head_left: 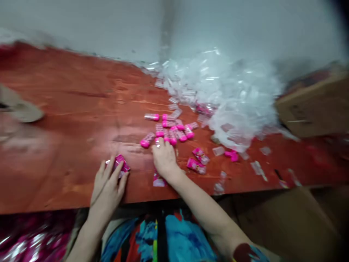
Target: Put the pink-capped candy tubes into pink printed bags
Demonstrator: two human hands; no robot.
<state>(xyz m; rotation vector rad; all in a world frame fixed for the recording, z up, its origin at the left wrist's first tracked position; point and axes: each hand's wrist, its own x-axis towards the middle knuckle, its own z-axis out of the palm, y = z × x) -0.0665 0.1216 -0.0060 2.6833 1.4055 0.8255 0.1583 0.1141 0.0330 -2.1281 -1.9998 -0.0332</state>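
A reddish-brown wooden table (68, 109) fills the view, running up to a pale grey wall (109, 25) along its far edge. Against that far edge, toward the right, a big heap of clear crinkled plastic wrappers (231, 91) spills forward, loose scraps of it trailing toward the near right edge. At the table's right end sits a brown cardboard box (313, 109), blurred. On the left edge lies a beige, rounded object (21, 109), too smeared to identify. Below the near edge, left, shiny pink foil (27, 240) glints.
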